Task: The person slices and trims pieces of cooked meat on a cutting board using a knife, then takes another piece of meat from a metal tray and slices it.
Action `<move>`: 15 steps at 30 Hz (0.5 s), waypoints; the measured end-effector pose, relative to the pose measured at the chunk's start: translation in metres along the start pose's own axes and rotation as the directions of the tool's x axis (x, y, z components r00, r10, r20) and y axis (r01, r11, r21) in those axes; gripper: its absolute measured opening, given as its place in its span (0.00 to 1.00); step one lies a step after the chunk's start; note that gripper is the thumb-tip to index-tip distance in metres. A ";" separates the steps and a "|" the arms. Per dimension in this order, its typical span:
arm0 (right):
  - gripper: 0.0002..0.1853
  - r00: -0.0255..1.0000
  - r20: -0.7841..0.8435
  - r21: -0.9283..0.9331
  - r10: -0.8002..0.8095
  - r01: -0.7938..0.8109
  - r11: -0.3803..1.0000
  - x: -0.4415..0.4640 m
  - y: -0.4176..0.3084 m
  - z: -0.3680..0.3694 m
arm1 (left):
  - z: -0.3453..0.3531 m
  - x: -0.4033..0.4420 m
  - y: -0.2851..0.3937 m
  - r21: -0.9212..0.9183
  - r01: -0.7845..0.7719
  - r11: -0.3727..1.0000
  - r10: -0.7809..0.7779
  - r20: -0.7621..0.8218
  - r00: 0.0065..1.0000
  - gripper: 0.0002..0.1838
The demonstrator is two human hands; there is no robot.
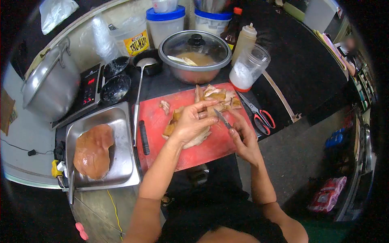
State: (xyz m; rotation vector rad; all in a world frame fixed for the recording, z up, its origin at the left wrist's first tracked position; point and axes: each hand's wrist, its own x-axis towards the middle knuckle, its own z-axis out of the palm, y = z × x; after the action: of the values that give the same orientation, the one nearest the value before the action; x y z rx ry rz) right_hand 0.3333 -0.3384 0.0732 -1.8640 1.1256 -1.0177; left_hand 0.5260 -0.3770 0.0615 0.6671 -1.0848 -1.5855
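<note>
A small knife (pixel 223 119) is in my right hand (pixel 245 141), its blade pointing up and left toward my other hand. My left hand (pixel 195 123) has its thumb and forefinger closed around a pale piece of meat (pixel 213 110), partly hidden by the fingers. Both hands are over a red cutting board (pixel 182 161). Pale and yellowish meat pieces (pixel 216 94) lie at the board's far edge. More meat (pixel 197 139) is under my left hand, and a small scrap (pixel 164 107) sits farther left. Red-and-black scissors (pixel 259 115) rest right of the board.
A steel tray (pixel 125 162) holds an orange-brown slab of meat (pixel 94 150). A long-handled ladle (pixel 137 101) lies between tray and board. Behind stand a glass-lidded bowl (pixel 195 75), a jar of white powder (pixel 247 75) and a squeeze bottle (pixel 245 40). A large pot (pixel 52 85) stands left.
</note>
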 end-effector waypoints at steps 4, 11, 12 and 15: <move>0.28 0.997 0.076 -0.019 0.012 -0.011 1.000 -0.001 -0.006 -0.002 | -0.003 0.002 -0.003 0.034 -0.011 0.999 0.011 -0.002 1.000 0.27; 0.29 0.997 0.080 -0.137 -0.023 0.034 0.990 0.001 -0.009 -0.004 | -0.004 0.002 -0.005 0.124 -0.059 0.991 0.059 0.009 0.998 0.26; 0.28 0.995 0.096 -0.145 -0.002 0.016 0.989 0.002 -0.011 -0.005 | -0.004 0.002 -0.005 0.124 -0.046 0.991 0.045 0.009 0.999 0.25; 0.28 0.990 0.140 -0.137 0.026 -0.007 0.991 0.005 -0.018 -0.010 | -0.003 0.000 -0.003 0.107 0.003 0.994 -0.004 0.008 1.000 0.23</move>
State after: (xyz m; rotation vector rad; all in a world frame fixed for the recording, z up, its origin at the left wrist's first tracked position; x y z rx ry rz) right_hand 0.3326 -0.3384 0.0944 -1.9973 1.1480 -0.8029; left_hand 0.5269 -0.3781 0.0574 0.7345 -1.1814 -1.5425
